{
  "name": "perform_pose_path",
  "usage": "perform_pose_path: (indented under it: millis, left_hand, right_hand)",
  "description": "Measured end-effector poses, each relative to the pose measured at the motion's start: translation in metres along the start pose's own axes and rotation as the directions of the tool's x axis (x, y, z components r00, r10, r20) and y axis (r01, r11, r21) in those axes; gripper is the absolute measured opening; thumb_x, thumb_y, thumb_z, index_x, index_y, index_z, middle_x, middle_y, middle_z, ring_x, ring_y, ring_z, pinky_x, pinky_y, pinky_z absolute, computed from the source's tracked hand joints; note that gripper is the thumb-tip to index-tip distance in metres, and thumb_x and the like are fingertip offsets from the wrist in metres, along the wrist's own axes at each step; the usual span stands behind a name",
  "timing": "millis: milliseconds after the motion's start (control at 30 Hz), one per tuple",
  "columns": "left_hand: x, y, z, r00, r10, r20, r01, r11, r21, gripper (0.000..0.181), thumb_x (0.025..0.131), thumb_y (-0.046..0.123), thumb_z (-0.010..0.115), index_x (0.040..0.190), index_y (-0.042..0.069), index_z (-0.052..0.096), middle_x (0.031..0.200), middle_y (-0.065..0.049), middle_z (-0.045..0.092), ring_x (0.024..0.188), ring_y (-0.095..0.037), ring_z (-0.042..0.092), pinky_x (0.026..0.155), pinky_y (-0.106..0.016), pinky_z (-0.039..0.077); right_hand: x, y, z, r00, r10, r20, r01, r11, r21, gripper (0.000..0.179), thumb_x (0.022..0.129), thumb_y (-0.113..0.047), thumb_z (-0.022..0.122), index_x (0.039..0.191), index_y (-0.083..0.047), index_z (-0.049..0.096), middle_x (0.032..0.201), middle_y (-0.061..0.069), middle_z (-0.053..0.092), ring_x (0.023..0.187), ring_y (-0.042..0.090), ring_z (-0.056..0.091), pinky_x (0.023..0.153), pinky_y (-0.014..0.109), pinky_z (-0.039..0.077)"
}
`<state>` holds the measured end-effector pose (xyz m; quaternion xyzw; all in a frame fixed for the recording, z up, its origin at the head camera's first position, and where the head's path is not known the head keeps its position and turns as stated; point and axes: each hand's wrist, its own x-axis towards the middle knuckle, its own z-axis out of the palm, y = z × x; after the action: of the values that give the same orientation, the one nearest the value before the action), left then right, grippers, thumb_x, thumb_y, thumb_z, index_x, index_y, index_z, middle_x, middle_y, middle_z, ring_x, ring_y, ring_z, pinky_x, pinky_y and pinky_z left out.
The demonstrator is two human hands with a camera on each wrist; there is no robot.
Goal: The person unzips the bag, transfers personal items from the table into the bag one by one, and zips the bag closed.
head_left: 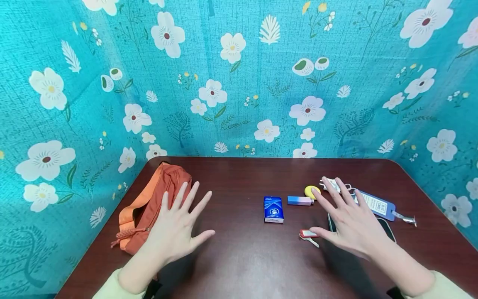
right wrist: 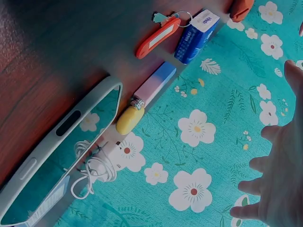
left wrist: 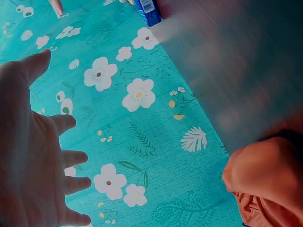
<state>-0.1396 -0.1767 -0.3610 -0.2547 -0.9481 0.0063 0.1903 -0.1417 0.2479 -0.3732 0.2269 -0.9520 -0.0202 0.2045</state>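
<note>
My left hand (head_left: 177,228) hovers with fingers spread in front of an orange-red fabric bag (head_left: 169,182) with an orange strap; it holds nothing. My right hand (head_left: 352,224), fingers also spread and holding nothing, is raised over a phone (head_left: 386,228), which it partly hides. Near its thumb lies a key (head_left: 311,241) with a red tag (head_left: 306,233). Beyond its fingers are a yellow rounded object (right wrist: 130,120), a white charger (head_left: 331,185) with a cable (right wrist: 110,169), and a blue card holder (head_left: 388,207) with a clip. A blue-to-pink bar (head_left: 298,200) lies left of the fingers.
A blue tissue pack (head_left: 274,209) lies near the middle of the dark brown table (head_left: 231,265). Teal flowered cloth (head_left: 239,104) hangs behind the table and along both sides.
</note>
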Motion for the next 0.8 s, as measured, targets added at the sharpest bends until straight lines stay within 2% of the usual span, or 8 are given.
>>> perform_pose_path:
  millis: [233, 467, 700, 800]
  left_hand:
    - [-0.001, -0.005, 0.001, 1.0, 0.015, -0.002, -0.015, 1.0, 0.02, 0.086, 0.082, 0.069, 0.056, 0.152, 0.024, 0.034, 0.157, -0.014, 0.024, 0.143, -0.038, 0.015, 0.101, -0.072, 0.015]
    - [-0.005, -0.013, 0.001, 1.0, 0.002, 0.028, -0.003, 0.999, 0.033, 0.087, 0.082, 0.068, 0.057, 0.153, 0.024, 0.032, 0.157, -0.014, 0.024, 0.143, -0.038, 0.016, 0.102, -0.072, 0.012]
    - [-0.01, -0.022, 0.003, 1.0, 0.012, 0.002, -0.012, 0.999, 0.039, 0.087, 0.081, 0.066, 0.059, 0.152, 0.024, 0.033, 0.156, -0.015, 0.027, 0.142, -0.039, 0.018, 0.102, -0.072, 0.013]
    - [-0.011, -0.026, 0.004, 1.0, 0.022, -0.013, -0.021, 0.999, 0.04, 0.087, 0.08, 0.066, 0.061, 0.152, 0.024, 0.034, 0.155, -0.015, 0.028, 0.141, -0.04, 0.02, 0.101, -0.072, 0.015]
  right_hand:
    - [0.005, 0.004, 0.002, 0.999, -0.032, -0.003, 0.032, 0.999, 0.008, 0.093, 0.076, -0.072, 0.06, 0.148, -0.017, 0.039, 0.157, 0.016, 0.02, 0.142, 0.04, 0.014, 0.104, 0.068, 0.018]
    - [0.01, 0.001, 0.005, 0.999, -0.049, 0.005, 0.049, 0.998, 0.026, 0.095, 0.074, -0.068, 0.066, 0.15, -0.02, 0.036, 0.157, 0.016, 0.022, 0.142, 0.039, 0.015, 0.102, 0.069, 0.021]
    - [0.015, 0.0, 0.011, 0.995, -0.095, -0.002, 0.095, 0.995, 0.019, 0.097, 0.073, -0.07, 0.065, 0.152, -0.024, 0.032, 0.157, 0.013, 0.022, 0.141, 0.039, 0.019, 0.101, 0.069, 0.023]
    - [0.017, 0.0, 0.013, 0.994, -0.113, 0.003, 0.112, 0.993, 0.034, 0.097, 0.074, -0.07, 0.064, 0.153, -0.025, 0.029, 0.158, 0.013, 0.021, 0.141, 0.039, 0.017, 0.105, 0.067, 0.015]
